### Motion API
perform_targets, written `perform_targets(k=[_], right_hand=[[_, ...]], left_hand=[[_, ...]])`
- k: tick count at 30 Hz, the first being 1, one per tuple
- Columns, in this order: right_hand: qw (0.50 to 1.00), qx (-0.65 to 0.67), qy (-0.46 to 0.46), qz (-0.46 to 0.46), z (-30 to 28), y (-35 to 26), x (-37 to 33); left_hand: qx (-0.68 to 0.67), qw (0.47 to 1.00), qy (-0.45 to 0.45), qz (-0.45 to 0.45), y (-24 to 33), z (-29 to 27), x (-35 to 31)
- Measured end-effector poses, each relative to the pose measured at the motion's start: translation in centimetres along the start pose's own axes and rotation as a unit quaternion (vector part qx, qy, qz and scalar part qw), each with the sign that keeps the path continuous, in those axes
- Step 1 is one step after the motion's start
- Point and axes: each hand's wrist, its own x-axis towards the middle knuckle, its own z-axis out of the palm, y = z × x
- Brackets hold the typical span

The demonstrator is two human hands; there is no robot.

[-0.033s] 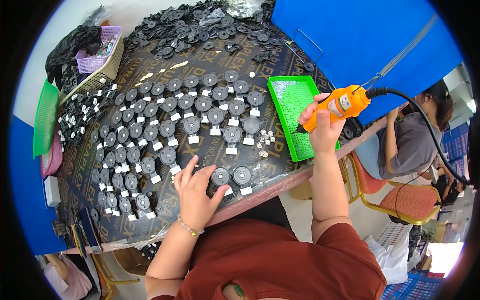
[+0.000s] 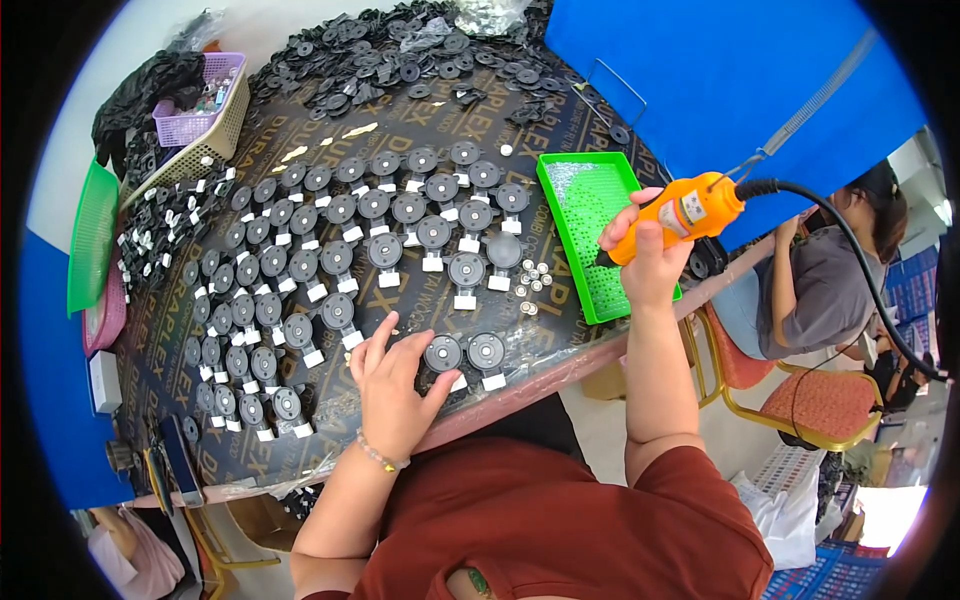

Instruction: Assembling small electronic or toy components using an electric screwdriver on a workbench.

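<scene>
My right hand (image 2: 650, 262) is wrapped round an orange electric screwdriver (image 2: 690, 208), its black tip pointing left above the green tray (image 2: 553, 212). A coil spring (image 2: 820, 90) holds the screwdriver from above, and a black cable leaves its rear end. My left hand (image 2: 392, 392) lies at the table's front edge with thumb and fingers apart. Beside its fingertips is a round black part (image 2: 443, 353) with a white block; whether the thumb touches it I cannot tell. A second such part (image 2: 486, 352) sits just to its right.
Several rows of similar black parts (image 2: 383, 251) cover the table. Small silvery round pieces (image 2: 531, 285) lie by the tray. Black discs (image 2: 400, 60) are heaped at the back. Baskets (image 2: 238, 112) and a green sieve (image 2: 90, 240) stand left. Another person (image 2: 822, 285) sits at right.
</scene>
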Motion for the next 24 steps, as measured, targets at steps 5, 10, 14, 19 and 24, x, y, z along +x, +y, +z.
perform_targets(k=[5, 10, 14, 19, 24], right_hand=[[0.999, 0.031, 0.02, -0.038, 1.7, -3.8, -0.4], [0.982, 0.152, -0.107, -0.029, 6.6, -5.7, -3.9], [0.951, 0.16, -0.244, 0.097, 10.0, -5.4, -5.9], [0.926, 0.229, -0.274, 0.122, 11.8, -3.3, -6.6], [0.917, 0.232, -0.298, 0.126, 11.9, -2.5, -6.8]], left_hand=[[0.007, 1.0, -0.001, 0.004, -0.1, -0.1, -0.1], [0.006, 1.0, 0.003, 0.006, -0.2, -0.2, 0.0], [0.004, 1.0, 0.003, 0.01, -0.3, -0.3, 0.0], [-0.003, 1.0, 0.024, 0.019, -0.3, -0.2, 0.0], [-0.003, 0.999, 0.021, 0.025, -0.5, 0.0, -0.1]])
